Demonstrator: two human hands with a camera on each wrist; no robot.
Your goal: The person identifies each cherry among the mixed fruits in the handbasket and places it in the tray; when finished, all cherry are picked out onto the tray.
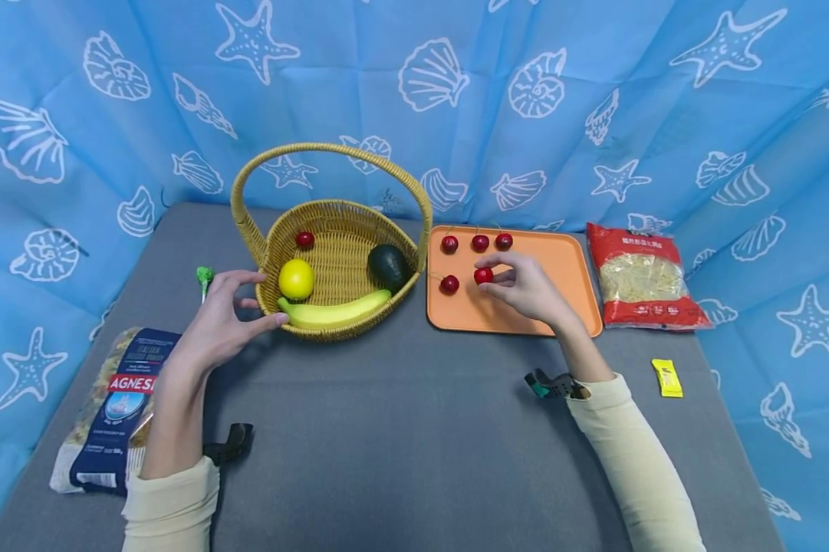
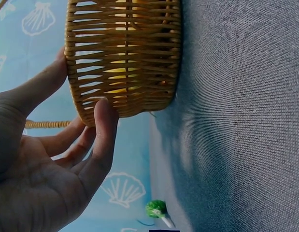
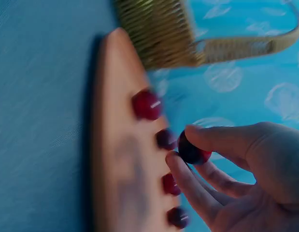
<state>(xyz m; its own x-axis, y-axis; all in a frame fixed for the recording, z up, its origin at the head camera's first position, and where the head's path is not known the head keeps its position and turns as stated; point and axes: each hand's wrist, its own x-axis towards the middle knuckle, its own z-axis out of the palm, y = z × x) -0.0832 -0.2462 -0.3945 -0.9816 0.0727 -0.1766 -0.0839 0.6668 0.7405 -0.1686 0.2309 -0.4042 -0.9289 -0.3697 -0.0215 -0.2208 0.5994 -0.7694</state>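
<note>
At centre left of the head view, the left hand (image 1: 215, 328) rests loose-fingered against the wicker basket (image 1: 338, 326); right of centre, the right hand (image 1: 530, 290) pinches a cherry (image 1: 483, 275) above the orange tray (image 1: 566, 264).

Readable writing on the packages

The dark blue pasta bag (image 1: 113, 410) at the left of the desk (image 1: 400, 429) carries a red band with white letters "AGNESI", the end partly hidden by the arm. The red noodle packet (image 1: 640, 277) has white characters, too small to read.
</note>
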